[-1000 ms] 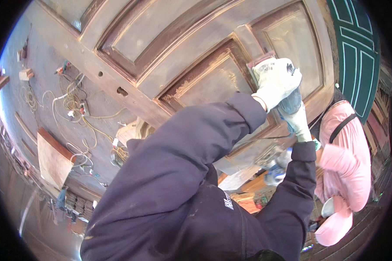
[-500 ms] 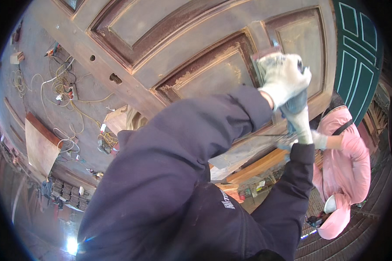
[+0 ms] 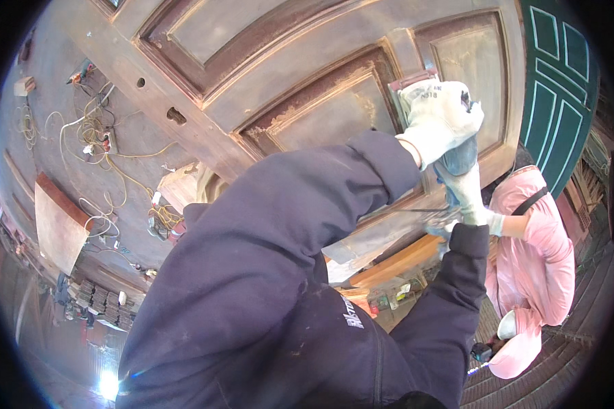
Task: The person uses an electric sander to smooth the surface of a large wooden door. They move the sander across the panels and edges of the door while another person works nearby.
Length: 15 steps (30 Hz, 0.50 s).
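Note:
A large brown panelled wooden door (image 3: 290, 51) lies in front of me, its raised panels patchy with pale bare wood and darker old finish. My left hand (image 3: 440, 119), in a white glove, is closed over the top of a sander (image 3: 412, 80) resting on the door between two panels. Only its reddish-brown front edge shows; the gloves hide the rest. My right hand (image 3: 462, 180), in a white glove with blue-grey coated fingers, is closed just behind the left, apparently on the sander's rear part; its fingertips are hidden.
A co-worker in pink (image 3: 532, 245) bends at the door's right edge, gloved hands near my right forearm. A dark green panelled door (image 3: 559, 88) stands beyond. Tangled cords (image 3: 92, 136), a curved wooden board (image 3: 60, 221) and a small wood block (image 3: 24, 86) lie on the left floor.
The sander and both my hands have shifted slightly left and toward me, along with the view. The co-worker's hands have moved a little by the door's edge.

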### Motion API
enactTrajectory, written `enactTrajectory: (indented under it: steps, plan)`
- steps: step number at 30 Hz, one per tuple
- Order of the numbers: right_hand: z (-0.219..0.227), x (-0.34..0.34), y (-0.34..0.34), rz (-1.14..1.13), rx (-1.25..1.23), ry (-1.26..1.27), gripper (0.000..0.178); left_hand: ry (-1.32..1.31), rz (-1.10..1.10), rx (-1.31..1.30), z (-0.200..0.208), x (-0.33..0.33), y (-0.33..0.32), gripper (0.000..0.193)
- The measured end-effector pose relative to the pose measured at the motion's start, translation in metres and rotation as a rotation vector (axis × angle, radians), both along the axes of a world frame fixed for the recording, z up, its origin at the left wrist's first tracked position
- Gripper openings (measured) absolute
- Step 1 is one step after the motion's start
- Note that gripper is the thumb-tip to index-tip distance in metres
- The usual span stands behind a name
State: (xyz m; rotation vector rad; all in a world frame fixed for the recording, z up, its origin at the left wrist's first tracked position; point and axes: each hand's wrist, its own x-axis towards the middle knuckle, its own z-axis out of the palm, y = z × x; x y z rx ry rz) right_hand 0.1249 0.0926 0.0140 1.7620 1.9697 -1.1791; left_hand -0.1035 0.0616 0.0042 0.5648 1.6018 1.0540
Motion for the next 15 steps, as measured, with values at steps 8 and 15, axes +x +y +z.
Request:
enactTrajectory:
  steps: [8, 15]
  plan:
    - [0.008, -0.118, 0.028, 0.11, 0.004, 0.186, 0.063, 0.935, 0.014, 0.505, -0.061, -0.052, 0.043, 0.034]
    - [0.007, -0.122, 0.023, 0.183, 0.232, 0.36, 0.084, 0.354, 0.142, 0.574, -0.071, -0.076, 0.046, 0.032]
